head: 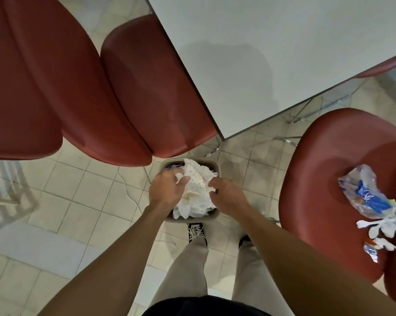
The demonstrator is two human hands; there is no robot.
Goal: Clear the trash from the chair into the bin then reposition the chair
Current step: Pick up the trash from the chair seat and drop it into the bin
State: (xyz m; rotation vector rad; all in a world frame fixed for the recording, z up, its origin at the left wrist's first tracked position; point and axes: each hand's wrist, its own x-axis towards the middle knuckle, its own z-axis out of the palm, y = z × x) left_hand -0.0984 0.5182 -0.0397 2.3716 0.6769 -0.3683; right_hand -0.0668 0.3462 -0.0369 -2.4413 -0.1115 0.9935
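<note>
Bin (216,167): small, beige, rounded rim, on tiled floor.
Paper (195,192): crumpled white, dotted, heaped in bin.
Left hand (167,190): fingers curled, gripping paper.
Right hand (226,195): pinching paper's edge.
Chair (317,179): glossy red seat, crinkled plastic wrapper (368,197) lying on it.

a white table (283,53) stands on a pale tiled floor (78,192), red chairs (146,87) tucked beside it.

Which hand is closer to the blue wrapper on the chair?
Right. The right hand is over the bin, on the wrapper's side; the left hand is farther, on the bin's other side.
</note>
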